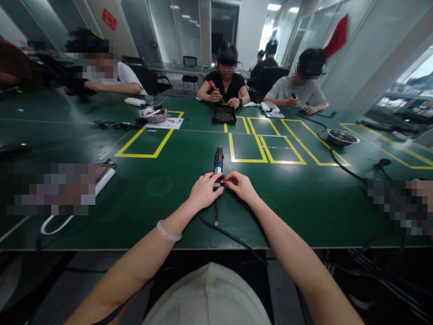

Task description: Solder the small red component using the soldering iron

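A corded electric screwdriver [218, 158], black with a blue ring and a silver band, lies on the green table with its thin tip pointing away from me. My left hand [205, 188] is closed around its rear part from the left, thumb on top. On the other side, my right hand [241, 184] pinches a small orange-red piece [226, 182] against the tool's rear end. The fingers partly cover that end, so what the piece is cannot be made out. A black cable [233, 237] runs from the tool toward the table's near edge.
Yellow tape rectangles [248, 160] mark the green table [176, 225]. Across it, a person works over a black tray [224, 115]. A bowl [154, 115] stands back left, a metal bowl [342, 136] back right beside a black cable [338, 162]. A white-edged object [105, 178] lies left.
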`<act>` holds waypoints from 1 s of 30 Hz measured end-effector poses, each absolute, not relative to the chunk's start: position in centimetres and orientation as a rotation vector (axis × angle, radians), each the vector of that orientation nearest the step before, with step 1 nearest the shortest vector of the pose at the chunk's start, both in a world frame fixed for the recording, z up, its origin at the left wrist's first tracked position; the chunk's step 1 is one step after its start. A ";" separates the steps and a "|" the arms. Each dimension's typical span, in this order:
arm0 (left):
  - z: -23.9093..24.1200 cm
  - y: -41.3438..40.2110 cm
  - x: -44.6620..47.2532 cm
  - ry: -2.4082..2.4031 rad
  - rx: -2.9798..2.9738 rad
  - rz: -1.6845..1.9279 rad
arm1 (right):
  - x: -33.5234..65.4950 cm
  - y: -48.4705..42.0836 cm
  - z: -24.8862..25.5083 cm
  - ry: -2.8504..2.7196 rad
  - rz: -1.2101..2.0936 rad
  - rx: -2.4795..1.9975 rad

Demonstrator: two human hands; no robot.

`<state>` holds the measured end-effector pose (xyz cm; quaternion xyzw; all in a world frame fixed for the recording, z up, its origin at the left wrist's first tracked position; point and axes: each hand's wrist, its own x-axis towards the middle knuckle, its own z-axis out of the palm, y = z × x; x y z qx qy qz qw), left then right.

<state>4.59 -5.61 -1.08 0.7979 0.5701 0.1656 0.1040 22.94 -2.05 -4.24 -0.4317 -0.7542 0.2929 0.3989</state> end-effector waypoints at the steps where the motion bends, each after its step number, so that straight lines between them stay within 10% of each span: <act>1: -1.1 -5.6 4.6 1.681 2.351 0.489 | 23.0 -2.0 -4.2 -1.911 0.742 -1.091; 30: -1.3 -5.1 4.3 1.636 2.264 0.533 | 23.4 -1.9 -4.2 -1.920 0.790 -1.072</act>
